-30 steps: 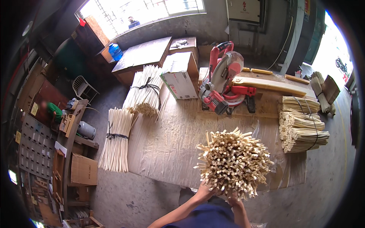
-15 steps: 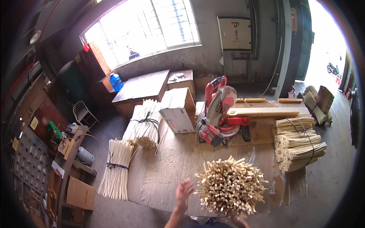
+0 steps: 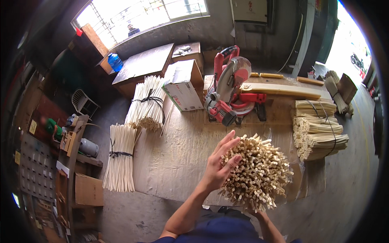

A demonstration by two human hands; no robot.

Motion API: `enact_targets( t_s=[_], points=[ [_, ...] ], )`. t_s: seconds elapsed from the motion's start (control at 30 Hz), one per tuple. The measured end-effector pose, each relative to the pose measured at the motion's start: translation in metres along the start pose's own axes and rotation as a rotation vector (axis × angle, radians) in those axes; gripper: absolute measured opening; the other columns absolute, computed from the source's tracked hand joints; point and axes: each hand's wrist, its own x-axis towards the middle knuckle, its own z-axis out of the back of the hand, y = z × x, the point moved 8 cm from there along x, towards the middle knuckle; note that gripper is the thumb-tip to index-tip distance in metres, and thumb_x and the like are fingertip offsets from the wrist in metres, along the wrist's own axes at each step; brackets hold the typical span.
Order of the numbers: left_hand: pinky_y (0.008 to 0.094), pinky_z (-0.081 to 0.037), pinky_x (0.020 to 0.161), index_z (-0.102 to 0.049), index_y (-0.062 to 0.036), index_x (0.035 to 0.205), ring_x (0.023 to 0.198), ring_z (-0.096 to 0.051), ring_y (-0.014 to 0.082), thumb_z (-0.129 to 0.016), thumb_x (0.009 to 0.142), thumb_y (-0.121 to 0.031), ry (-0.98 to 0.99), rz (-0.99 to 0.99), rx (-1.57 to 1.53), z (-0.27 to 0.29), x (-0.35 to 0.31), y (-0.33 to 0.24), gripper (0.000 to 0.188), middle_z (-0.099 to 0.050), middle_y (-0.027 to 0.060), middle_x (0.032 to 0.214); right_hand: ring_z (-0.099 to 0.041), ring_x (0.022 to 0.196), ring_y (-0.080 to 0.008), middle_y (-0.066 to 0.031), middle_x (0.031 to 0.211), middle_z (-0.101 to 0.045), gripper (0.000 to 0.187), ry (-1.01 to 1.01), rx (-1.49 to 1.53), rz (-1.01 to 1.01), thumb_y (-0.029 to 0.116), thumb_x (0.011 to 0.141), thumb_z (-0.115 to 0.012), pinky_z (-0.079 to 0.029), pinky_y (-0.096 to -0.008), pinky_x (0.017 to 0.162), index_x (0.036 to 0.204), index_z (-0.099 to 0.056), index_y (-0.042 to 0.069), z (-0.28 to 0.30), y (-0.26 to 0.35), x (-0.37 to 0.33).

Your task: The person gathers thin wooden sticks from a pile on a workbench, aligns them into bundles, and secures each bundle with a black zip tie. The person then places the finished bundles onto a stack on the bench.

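One stick bundle [image 3: 259, 172] is positioned on the near side of the miter saw [image 3: 230, 91]. Left hand [image 3: 221, 162]: fingers spread, against bundle's left side. Right hand [image 3: 255, 208]: at bundle's near edge, mostly hidden; grip cannot be determined.

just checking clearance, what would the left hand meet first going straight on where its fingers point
Probably the red-and-grey metal mitre saw, ahead of the left hand; depth is unclear, so the hand might pass above it.
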Motion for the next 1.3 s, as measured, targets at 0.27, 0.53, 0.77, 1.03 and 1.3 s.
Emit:
enact_targets(
  t_s=[0.27,0.53,0.77,1.03,1.3],
  points=[
    [0.0596,-0.018,0.138,-0.038,-0.0111,0.175,0.169,-0.032,0.0335,-0.020,0.113,-0.078,-0.153,-0.205,0.057,0.068,0.036,-0.051,0.093,-0.036,0.0152,0.181,-0.059,0.131,-0.0315,-0.0134,0.141,-0.062,0.048,-0.014,-0.117,-0.006,0.029,0.113,-0.063,-0.050,-0.0479,0.107,0.156,-0.052,0.009,0.009,-0.002,-0.018],
    [0.0574,-0.016,0.139,-0.046,-0.0221,0.173,0.171,-0.024,0.0401,-0.032,0.108,-0.085,0.367,-0.201,0.805,-0.029,0.045,-0.034,0.091,-0.030,0.0226,0.183,-0.056,0.137,-0.0336,-0.0154,0.146,-0.061,0.051,-0.015,-0.173,0.011,0.028,0.114,-0.061,-0.047,-0.0497,0.112,0.159,-0.050,0.009,-0.003,0.001,-0.012],
    [0.0573,-0.031,0.132,-0.058,-0.0146,0.162,0.159,-0.044,0.0410,-0.049,0.113,-0.066,0.295,-0.250,0.902,-0.053,0.057,-0.037,0.071,-0.050,0.0241,0.168,-0.053,0.142,-0.0354,-0.0173,0.150,-0.059,0.053,-0.022,-0.238,0.052,0.027,0.114,-0.060,-0.044,-0.0513,0.117,0.161,-0.048,0.009,-0.007,0.004,0.003],
    [0.0738,0.001,0.134,-0.032,-0.0361,0.178,0.173,-0.002,0.0447,-0.034,0.100,-0.093,0.447,-0.349,0.908,-0.075,0.001,-0.087,0.097,-0.008,0.0211,0.187,-0.050,0.148,-0.0375,-0.0194,0.155,-0.058,0.055,0.030,-0.611,0.006,0.027,0.114,-0.059,-0.041,-0.0532,0.122,0.164,-0.046,0.009,0.009,-0.021,0.001],
    [0.0748,-0.001,0.134,-0.048,-0.0325,0.171,0.170,-0.019,0.0474,-0.036,0.106,-0.086,0.335,-0.319,0.898,-0.124,0.068,-0.042,0.085,-0.020,0.0217,0.186,-0.061,0.087,-0.0260,-0.0039,0.097,-0.067,0.034,-0.244,-0.305,0.344,0.034,0.117,-0.054,-0.050,-0.0452,0.079,0.133,-0.062,0.005,-0.004,0.042,0.057]
  ],
)
